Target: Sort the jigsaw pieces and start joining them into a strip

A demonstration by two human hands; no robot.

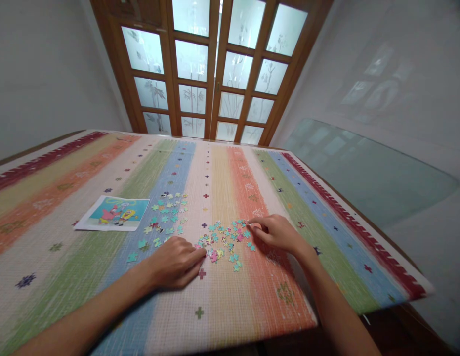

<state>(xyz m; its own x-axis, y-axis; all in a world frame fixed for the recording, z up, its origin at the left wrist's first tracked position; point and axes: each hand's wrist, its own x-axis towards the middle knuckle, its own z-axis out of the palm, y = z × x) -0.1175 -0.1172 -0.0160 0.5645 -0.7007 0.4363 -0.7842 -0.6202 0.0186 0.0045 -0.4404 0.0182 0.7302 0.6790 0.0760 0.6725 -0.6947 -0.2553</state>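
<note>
A loose pile of jigsaw puzzle pieces (226, 242), mostly teal with some pink and yellow, lies on the striped tablecloth (230, 306) between my hands. My left hand (180, 262) rests at the pile's left edge, fingers curled and pressed together, with the fingertips by the nearest pieces; whatever they may hold is hidden. At the right edge of the pile, my right hand (274, 231) has its thumb and index finger pinched together on a small puzzle piece (248, 225). A second group of puzzle pieces (165, 217) is spread out beyond my left hand.
A printed cartoon picture (113, 213) lies flat on the left, beside the second group of pieces. The table's front edge (281, 330) is close to me. Wooden doors with frosted panes (192, 59) stand behind the table, and a glass panel (370, 168) is at the right.
</note>
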